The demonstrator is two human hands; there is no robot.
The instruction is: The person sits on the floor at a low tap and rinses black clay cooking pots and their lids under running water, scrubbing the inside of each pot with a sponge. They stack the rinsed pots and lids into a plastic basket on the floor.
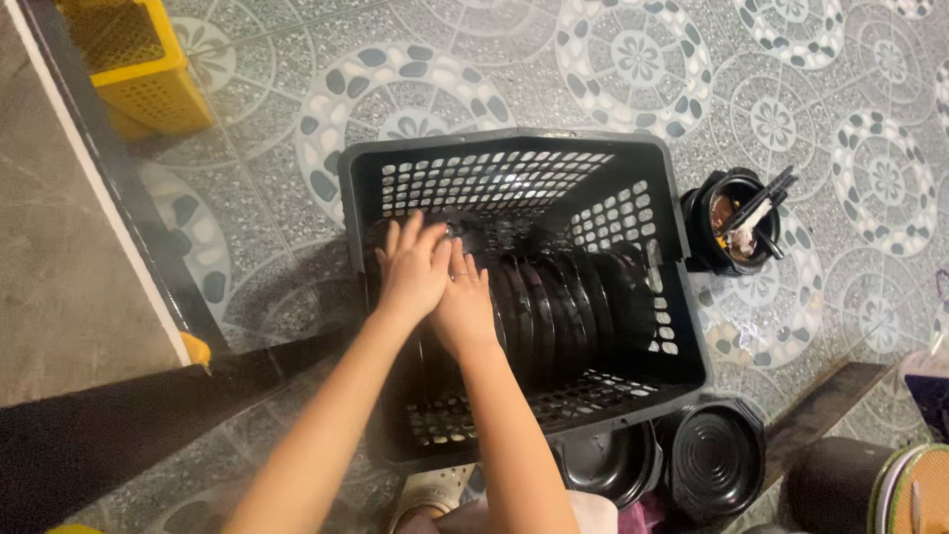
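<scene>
Down on the patterned tile floor [633, 59] stands a dark perforated plastic crate [514, 158], and both hands are inside it at its left side. From the head camera, the left hand [413, 269] lies flat with fingers spread and fairly straight, pressing on the leftmost of a row of black round plates [563, 307] that stand on edge across the crate's middle. The right hand [463, 305] sits just beside and partly under the left one, fingers loosely curled over the top rims of the same end of the row — whether it truly grips a plate or only rests on it cannot be told, since the left hand covers part of it. A ring shows on one right finger.

The plates fill the crate from the hands to its right wall, packed touching one another, tilted slightly.

Outside the crate, near its right far corner, a small black round container [736, 232] stands on the floor with dark sticks or utensils poking out of it. Against the crate's near right corner lie two black lids or bowls [717, 460] — one ribbed with concentric rings, the other glossy — touching each other. A yellow perforated crate [138, 69] sits at the far left of the floor, beside a raised stone step [49, 247]. A dark plank runs along the near left.
</scene>
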